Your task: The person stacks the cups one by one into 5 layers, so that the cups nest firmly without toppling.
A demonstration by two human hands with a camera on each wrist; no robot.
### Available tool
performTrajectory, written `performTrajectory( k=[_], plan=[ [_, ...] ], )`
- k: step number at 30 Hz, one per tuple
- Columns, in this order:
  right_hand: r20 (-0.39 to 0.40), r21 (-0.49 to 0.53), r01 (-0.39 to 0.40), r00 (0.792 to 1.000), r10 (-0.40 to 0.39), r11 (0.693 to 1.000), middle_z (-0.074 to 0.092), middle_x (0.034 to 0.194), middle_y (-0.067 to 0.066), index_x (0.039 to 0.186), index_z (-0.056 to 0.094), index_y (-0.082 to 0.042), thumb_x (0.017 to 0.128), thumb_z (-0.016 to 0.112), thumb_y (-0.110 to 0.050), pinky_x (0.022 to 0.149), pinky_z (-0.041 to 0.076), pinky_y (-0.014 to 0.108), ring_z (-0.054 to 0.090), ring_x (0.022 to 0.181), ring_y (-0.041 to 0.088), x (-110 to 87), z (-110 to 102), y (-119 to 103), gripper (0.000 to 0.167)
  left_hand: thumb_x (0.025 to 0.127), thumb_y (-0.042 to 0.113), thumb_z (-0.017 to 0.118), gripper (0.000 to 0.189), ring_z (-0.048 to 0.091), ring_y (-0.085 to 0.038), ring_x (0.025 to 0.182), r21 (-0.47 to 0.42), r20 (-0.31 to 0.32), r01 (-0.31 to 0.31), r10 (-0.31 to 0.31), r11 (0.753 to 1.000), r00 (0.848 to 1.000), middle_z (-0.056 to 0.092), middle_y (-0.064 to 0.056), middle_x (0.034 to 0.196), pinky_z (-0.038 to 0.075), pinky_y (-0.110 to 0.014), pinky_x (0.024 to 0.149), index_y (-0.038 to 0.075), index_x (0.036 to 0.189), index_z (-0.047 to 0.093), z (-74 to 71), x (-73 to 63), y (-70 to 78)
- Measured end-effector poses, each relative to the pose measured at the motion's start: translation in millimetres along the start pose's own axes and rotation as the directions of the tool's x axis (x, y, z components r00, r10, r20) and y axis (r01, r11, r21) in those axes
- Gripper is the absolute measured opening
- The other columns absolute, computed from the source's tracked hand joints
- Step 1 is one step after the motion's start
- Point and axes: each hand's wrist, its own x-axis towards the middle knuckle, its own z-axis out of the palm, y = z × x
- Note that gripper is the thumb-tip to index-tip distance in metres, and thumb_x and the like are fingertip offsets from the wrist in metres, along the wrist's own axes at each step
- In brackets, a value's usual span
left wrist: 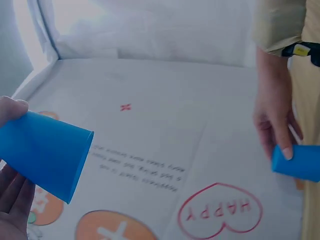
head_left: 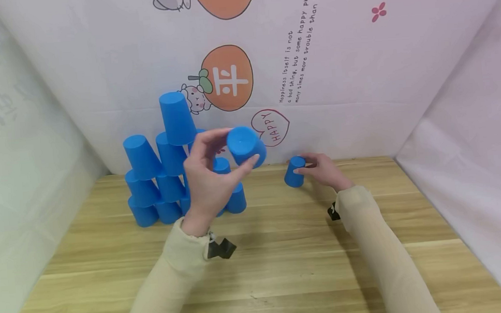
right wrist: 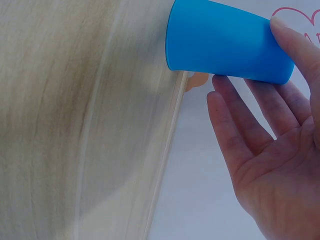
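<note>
Raised above the table, my left hand [head_left: 210, 178] grips a blue plastic cup [head_left: 243, 145] between thumb and fingers. Its closed base faces the head camera; the left wrist view shows the same cup [left wrist: 45, 152] with its wider rim pointing away from the hand. Over by the back edge, my right hand [head_left: 323, 171] pinches another blue cup [head_left: 294, 173], turned upside down. In the right wrist view that cup [right wrist: 230, 42] sits between thumb and fingers, rim toward the tabletop; whether it touches the wood I cannot tell.
Upside-down blue cups [head_left: 144, 190] stand in stacked rows at the back left, with one cup [head_left: 178, 118] on top; my left hand hides part of them. White printed cloth [head_left: 336, 73] rises behind the wooden table [head_left: 276, 271] and along both sides.
</note>
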Motion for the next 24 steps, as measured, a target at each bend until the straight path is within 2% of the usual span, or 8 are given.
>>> performTrajectory(
  k=[5, 8, 12, 16, 19, 22, 24],
  plan=[
    [-0.003, 0.004, -0.003, 1.0, 0.003, 1.0, 0.058, 0.139, 0.021, 0.145, 0.052, 0.0, 0.096, 0.074, -0.029, 0.1, 0.049, 0.056, 0.059, 0.12, 0.043, -0.3, -1, 1, 0.062, 0.082, 0.033, 0.088, 0.061, 0.066, -0.033, 0.111, 0.034, -0.087, -0.015, 0.018, 0.999, 0.996, 0.069, -0.009, 0.122, 0.051, -0.051, 0.099, -0.005, 0.123, 0.062, -27.0, 2.8, 7.2],
    [-0.003, 0.007, -0.003, 1.0, 0.003, 1.0, 0.059, 0.138, 0.02, 0.144, 0.053, -0.001, 0.096, 0.074, -0.029, 0.099, 0.049, 0.055, 0.059, 0.12, 0.043, -0.7, -1, 1, 0.06, 0.082, 0.039, 0.087, 0.065, 0.066, -0.033, 0.111, 0.077, -0.134, -0.001, 0.012, 0.997, 0.991, 0.069, -0.009, 0.122, 0.05, -0.049, 0.101, -0.006, 0.122, 0.064, -44.5, 4.4, 10.3],
    [-0.002, 0.012, -0.003, 1.0, 0.003, 1.0, 0.058, 0.139, 0.021, 0.145, 0.053, -0.001, 0.096, 0.074, -0.029, 0.099, 0.049, 0.056, 0.059, 0.12, 0.043, -1.6, -1, 1, 0.06, 0.079, 0.034, 0.088, 0.063, 0.065, -0.033, 0.112, 0.1, -0.211, 0.014, 0.007, 0.995, 0.977, 0.069, -0.013, 0.121, 0.049, -0.046, 0.102, -0.007, 0.121, 0.065, -68.8, 8.7, 15.3],
    [0.002, 0.007, -0.007, 1.0, 0.007, 1.0, 0.058, 0.139, 0.021, 0.146, 0.052, -0.001, 0.096, 0.074, -0.031, 0.1, 0.048, 0.056, 0.058, 0.122, 0.044, -1.8, 0, 1, 0.062, 0.076, 0.021, 0.088, 0.055, 0.064, -0.033, 0.112, 0.114, -0.336, 0.006, 0.033, 0.993, 0.941, 0.07, -0.017, 0.119, 0.05, -0.043, 0.101, -0.007, 0.118, 0.068, -90.8, 18.8, 21.3],
    [0.01, 0.007, -0.016, 1.0, 0.016, 1.0, 0.058, 0.139, 0.02, 0.146, 0.051, -0.002, 0.097, 0.073, -0.032, 0.101, 0.048, 0.057, 0.057, 0.123, 0.044, -1.7, 0, 1, 0.062, 0.076, 0.015, 0.086, 0.049, 0.064, -0.032, 0.111, 0.157, -0.398, 0.018, 0.047, 0.987, 0.916, 0.07, -0.018, 0.118, 0.05, -0.041, 0.1, -0.004, 0.118, 0.07, -106.3, 29.8, 27.3],
    [0.013, 0.007, -0.022, 1.0, 0.022, 1.0, 0.058, 0.139, 0.02, 0.147, 0.051, -0.002, 0.097, 0.073, -0.032, 0.1, 0.048, 0.057, 0.056, 0.123, 0.044, -2.0, -1, 0, 0.062, 0.08, 0.013, 0.084, 0.044, 0.064, -0.03, 0.112, 0.222, -0.393, 0.062, 0.032, 0.973, 0.919, 0.07, -0.015, 0.119, 0.049, -0.038, 0.1, 0.001, 0.119, 0.071, -119.5, 42.4, 33.1],
    [0.013, 0.005, -0.024, 1.0, 0.024, 1.0, 0.058, 0.139, 0.02, 0.147, 0.051, -0.002, 0.097, 0.073, -0.032, 0.1, 0.048, 0.057, 0.057, 0.123, 0.044, -2.2, -1, -1, 0.062, 0.082, 0.011, 0.083, 0.041, 0.064, -0.028, 0.112, 0.241, -0.386, 0.111, -0.009, 0.964, 0.922, 0.07, -0.013, 0.12, 0.049, -0.036, 0.1, 0.003, 0.12, 0.072, -126.3, 50.9, 34.1]
  ],
)
